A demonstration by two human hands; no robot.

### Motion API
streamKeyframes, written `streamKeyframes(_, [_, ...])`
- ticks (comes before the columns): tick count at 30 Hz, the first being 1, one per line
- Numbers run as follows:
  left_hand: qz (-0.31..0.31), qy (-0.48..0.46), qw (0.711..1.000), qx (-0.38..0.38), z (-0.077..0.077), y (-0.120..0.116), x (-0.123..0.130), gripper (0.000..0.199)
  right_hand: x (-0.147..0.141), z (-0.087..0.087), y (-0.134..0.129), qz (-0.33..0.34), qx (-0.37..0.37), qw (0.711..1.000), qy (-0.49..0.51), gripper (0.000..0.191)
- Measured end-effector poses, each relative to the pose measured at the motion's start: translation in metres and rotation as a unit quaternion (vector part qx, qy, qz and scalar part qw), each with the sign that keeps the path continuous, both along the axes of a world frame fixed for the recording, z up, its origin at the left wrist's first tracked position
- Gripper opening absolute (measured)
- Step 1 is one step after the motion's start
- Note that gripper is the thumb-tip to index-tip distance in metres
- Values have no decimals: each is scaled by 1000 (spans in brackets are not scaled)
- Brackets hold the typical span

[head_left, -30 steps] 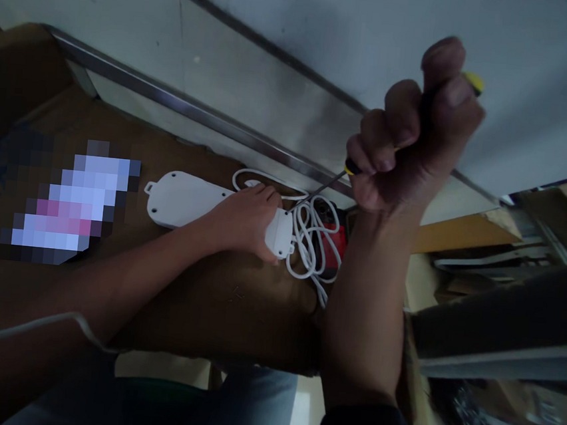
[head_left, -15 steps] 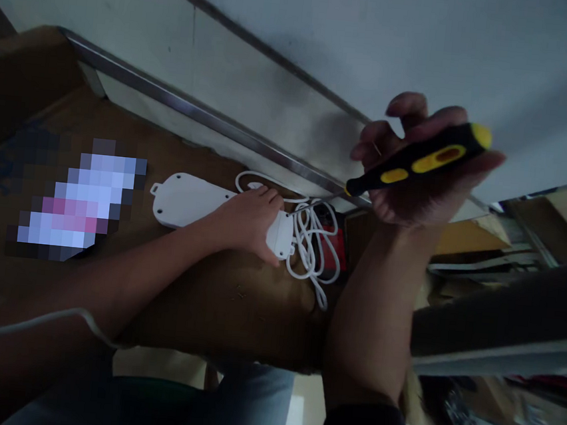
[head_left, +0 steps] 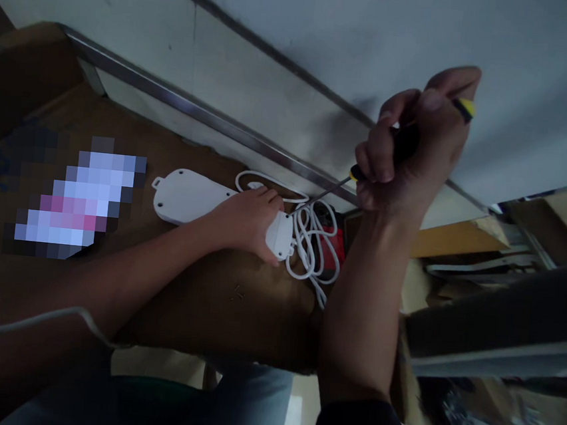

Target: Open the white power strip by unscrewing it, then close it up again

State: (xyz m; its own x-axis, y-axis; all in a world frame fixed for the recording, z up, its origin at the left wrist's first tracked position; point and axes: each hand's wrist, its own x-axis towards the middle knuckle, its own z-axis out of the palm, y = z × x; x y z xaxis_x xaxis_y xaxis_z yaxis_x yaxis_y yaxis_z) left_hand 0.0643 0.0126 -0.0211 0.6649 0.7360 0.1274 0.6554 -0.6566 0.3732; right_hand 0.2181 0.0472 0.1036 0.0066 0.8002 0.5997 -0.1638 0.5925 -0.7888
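Note:
A white power strip (head_left: 189, 197) lies underside up on the brown surface, with screw holes near its edges. My left hand (head_left: 250, 219) is wrapped across it near its right end, fingers over the far edge and thumb on the near side. In my right hand (head_left: 410, 144), closed around the handle, is a black and yellow screwdriver (head_left: 330, 189). Its shaft slants down to the left, and the tip meets the hole at the strip's far right corner. Most of the handle is hidden by my fingers. The white cord (head_left: 311, 242) lies in loose loops beside that end.
Several tiny screws (head_left: 238, 293) seem to lie on the brown cardboard surface (head_left: 194, 304). A pixelated bright rectangle (head_left: 81, 200) is at left. Something red (head_left: 332, 251) sits behind the cord. A pale wall with a metal strip (head_left: 197, 112) runs along the back.
My right hand has turned over and closed around the screwdriver handle, which lay across the opened palm before. The screwdriver tip stays at the corner hole. My left hand has not moved.

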Motion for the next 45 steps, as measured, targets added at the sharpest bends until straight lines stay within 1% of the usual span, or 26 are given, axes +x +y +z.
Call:
streamKeyframes(2, [2,-4,1000,1,0,-1,0,101,-5,1,-2,-30,22,999,-30,15])
streamKeyframes(4, [7,-3,1000,-1,1,-2,1,99,-11,-1,-2,-82,45,995,-35,16])
streamKeyframes(6, [13,-4,1000,-6,2,-3,1,97,-17,-5,-1,-173,70,982,-24,27])
streamKeyframes(8, [20,-8,1000,-9,3,-5,1,95,-18,-11,1,-278,97,956,-14,34])
streamKeyframes(9, [22,-10,1000,-10,3,-5,1,94,-17,-15,1,-316,111,942,-18,37])
streamKeyframes(10, [23,-11,1000,-10,3,-6,1,92,-14,-17,2,-342,124,931,-25,39])
streamKeyframes(12, [24,-13,1000,-10,2,-7,2,91,-9,-19,2,-348,129,927,-47,42])
streamKeyframes(14, [23,-13,1000,-9,1,-7,2,91,-6,-17,-1,-313,105,941,-69,42])
streamKeyframes(18, [12,2,1000,-12,2,-5,2,99,-13,-3,-10,-240,30,970,-16,42])
streamKeyframes(20, [-5,7,1000,-10,4,-4,1,103,-14,2,-12,-164,-2,986,-31,41])
streamKeyframes(22, [-20,10,1000,-8,5,-2,-1,105,-10,3,-10,-79,2,995,-61,31])
streamKeyframes(24, [-37,17,999,-8,7,0,-4,106,-3,-1,-5,-39,35,999,-9,28])
streamKeyframes(26, [-58,29,998,-13,8,1,-7,106,6,-6,1,5,39,996,79,33])
streamKeyframes(27, [-64,36,997,-18,9,1,-9,105,10,-8,4,37,29,993,105,33])
streamKeyframes(29, [-58,44,997,-25,9,2,-12,101,17,-9,6,107,-3,989,101,33])
streamKeyframes(30, [-48,46,997,-26,10,2,-13,98,18,-8,6,143,-35,988,50,36])
streamKeyframes(31, [-38,47,998,-25,10,2,-14,97,18,-7,5,158,-56,986,22,40])
streamKeyframes(32, [-31,46,998,-21,10,2,-14,96,15,-5,3,153,-51,987,18,43])
streamKeyframes(34, [-27,46,999,-11,9,1,-14,95,6,-2,-2,105,-60,993,-9,48])
streamKeyframes(36, [-22,47,999,-6,10,-1,-12,94,-7,-1,-7,18,-69,997,-19,44])
streamKeyframes(37, [-20,48,999,-7,10,-1,-12,94,-12,-2,-8,-27,-60,998,-23,40])
streamKeyframes(38, [-18,49,999,-8,10,-2,-11,94,-16,-3,-9,-90,-34,995,-9,38])
streamKeyframes(39, [-13,52,999,-10,10,-3,-10,95,-19,-5,-10,-134,-12,991,-18,37])
streamKeyframes(42, [-2,55,998,-9,9,-5,-8,95,-23,-12,-8,-233,66,969,-48,37])
streamKeyframes(44, [-3,50,999,-2,8,-4,-7,93,-26,-14,-6,-296,93,951,-13,36])
streamKeyframes(45, [-6,48,999,3,7,-4,-7,92,-28,-14,-4,-320,90,943,14,36])
